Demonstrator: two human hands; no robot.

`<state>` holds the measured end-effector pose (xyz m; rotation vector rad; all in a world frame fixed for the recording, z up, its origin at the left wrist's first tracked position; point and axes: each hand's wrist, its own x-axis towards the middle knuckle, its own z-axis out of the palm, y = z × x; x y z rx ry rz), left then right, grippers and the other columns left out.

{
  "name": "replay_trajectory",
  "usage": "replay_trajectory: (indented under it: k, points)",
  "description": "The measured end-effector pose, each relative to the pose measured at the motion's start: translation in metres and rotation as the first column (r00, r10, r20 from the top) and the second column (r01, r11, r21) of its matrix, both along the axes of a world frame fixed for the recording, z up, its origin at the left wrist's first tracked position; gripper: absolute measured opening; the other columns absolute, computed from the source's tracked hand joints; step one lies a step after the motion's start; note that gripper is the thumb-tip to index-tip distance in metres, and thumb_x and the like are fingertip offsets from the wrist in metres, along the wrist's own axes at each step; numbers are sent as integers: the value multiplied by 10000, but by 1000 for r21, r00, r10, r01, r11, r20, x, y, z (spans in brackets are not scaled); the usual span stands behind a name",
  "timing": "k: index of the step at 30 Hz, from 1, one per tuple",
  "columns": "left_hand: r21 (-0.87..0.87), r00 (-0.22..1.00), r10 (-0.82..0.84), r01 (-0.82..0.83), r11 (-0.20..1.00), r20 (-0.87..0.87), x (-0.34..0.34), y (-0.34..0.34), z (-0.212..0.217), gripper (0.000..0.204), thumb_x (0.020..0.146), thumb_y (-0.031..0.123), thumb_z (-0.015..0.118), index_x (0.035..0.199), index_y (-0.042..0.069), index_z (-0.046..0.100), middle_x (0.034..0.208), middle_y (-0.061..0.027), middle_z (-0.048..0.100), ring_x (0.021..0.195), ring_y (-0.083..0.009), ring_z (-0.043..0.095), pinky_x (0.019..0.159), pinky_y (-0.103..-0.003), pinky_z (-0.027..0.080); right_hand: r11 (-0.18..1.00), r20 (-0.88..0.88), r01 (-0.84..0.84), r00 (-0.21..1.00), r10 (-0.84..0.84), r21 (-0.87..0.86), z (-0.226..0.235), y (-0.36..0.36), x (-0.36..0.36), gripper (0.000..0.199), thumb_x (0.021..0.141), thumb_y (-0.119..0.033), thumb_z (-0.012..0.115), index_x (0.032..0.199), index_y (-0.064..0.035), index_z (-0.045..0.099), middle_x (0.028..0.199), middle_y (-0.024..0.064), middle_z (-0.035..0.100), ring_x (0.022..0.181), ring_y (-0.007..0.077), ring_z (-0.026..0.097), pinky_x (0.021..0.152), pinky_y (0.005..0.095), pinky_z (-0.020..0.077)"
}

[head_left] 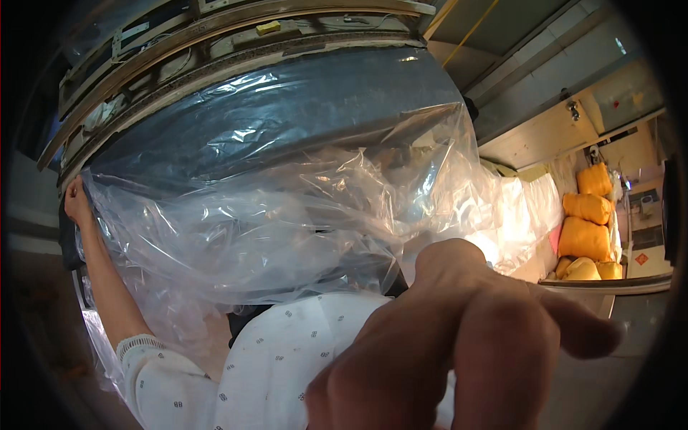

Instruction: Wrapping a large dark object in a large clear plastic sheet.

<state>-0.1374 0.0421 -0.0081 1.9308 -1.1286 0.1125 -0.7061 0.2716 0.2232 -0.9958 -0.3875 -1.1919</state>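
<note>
A large clear plastic sheet (236, 215) spreads in wrinkled, shiny folds over a dark flat surface. At the far left, my left hand (77, 201) pinches the sheet's edge, with the arm stretched out. Very close and big in the foreground, my right hand (459, 337) rises before the sheet's near right part. One digit sticks out to the right, apart from the others, which point downward. Their tips run off the lower edge, and nothing shows in that hand. Below the sheet is my white patterned garment (287, 344).
Along the back runs a long wooden rail (215, 36) with a small yellow block (268, 28) near it. Stacked orange-yellow bundles (588, 229) stand at the right. Behind them is a pale cabinet-like panel (545, 132).
</note>
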Motion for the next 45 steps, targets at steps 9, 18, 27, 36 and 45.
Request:
replay_trajectory:
  k: [9,18,27,36,45]
  points:
    - [44,996,16,-20,999,89,-6,-7,15,490,685,511,642,928,89,687,951,-96,656,911,-236,597,833,-303,422,848,-885,324,354,302,419,-125,35,-154,265,824,-261,547,758,-5,562,646,37,518,536,92,492,474,189,372]
    - [16,992,11,-13,1000,128,10,-13,17,452,674,481,660,878,79,695,895,-84,667,883,-221,602,814,-304,429,830,-972,551,232,-46,92,-216,71,-100,233,848,-192,548,961,3,612,949,57,599,773,98,543,630,234,450]
    - [-59,965,-258,255,965,-54,-67,15,24,328,773,316,664,912,19,670,875,-49,654,804,-137,572,758,-256,427,903,158,233,939,-305,361,-112,-4,-244,296,910,-195,413,1087,17,521,1102,190,542,1047,291,492,932,401,374]
    - [-60,977,-189,184,981,-95,-38,37,22,319,793,297,650,937,12,656,879,-51,645,794,-140,568,749,-249,432,-94,-861,971,-239,-449,-221,-210,40,-135,649,853,-256,562,1355,-11,232,1359,117,290,1156,205,394,953,328,339]
    - [-30,966,-226,224,974,-124,-58,55,39,307,821,274,625,936,-11,631,871,-39,620,797,-115,529,747,-235,416,-154,-819,818,504,-275,555,-197,18,-187,178,885,-272,510,856,-98,530,670,-42,500,502,57,410,435,189,303]
